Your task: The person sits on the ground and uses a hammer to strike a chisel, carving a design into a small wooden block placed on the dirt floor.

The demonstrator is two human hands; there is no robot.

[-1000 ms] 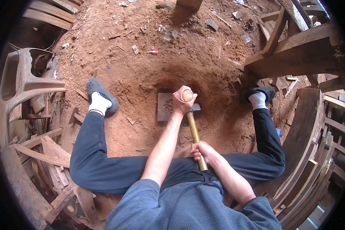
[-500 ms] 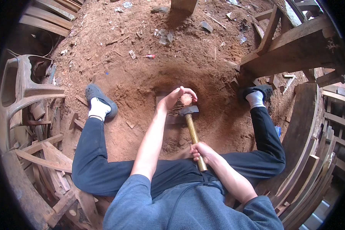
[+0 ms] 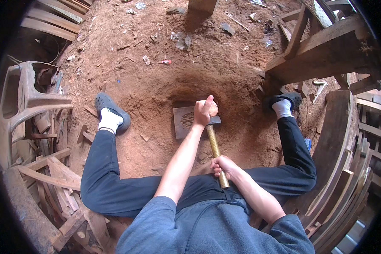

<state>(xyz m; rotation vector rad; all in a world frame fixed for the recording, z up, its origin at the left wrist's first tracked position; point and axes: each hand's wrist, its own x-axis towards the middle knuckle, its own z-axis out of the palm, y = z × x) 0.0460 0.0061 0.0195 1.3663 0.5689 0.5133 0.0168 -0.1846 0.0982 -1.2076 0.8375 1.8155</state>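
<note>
My left hand [image 3: 202, 111] grips an upright tool whose round wooden top [image 3: 213, 108] shows by my thumb; the rest is hidden. It is above a square slab [image 3: 182, 123] with a dark carved or cut pattern, which lies in a shallow hollow of sawdust. My right hand [image 3: 221, 167] is closed round the lower handle of a hammer with a yellow handle [image 3: 212, 142]. The hammer's dark metal head [image 3: 215, 120] is just below the wooden top, partly behind my left hand; whether they touch I cannot tell.
A sawdust-covered floor [image 3: 144, 80] with scraps surrounds my legs and clogged feet. A grey plastic chair [image 3: 38, 99] and wood offcuts [image 3: 59, 178] are at left. A heavy timber frame [image 3: 317, 59] and stacked planks [image 3: 330, 156] are at right, a wooden post [image 3: 202, 6] at the top.
My left hand loosened and shifted left half a second ago; now it has moved back right and closed on the wooden-topped tool again. The hammer stays in about the same place.
</note>
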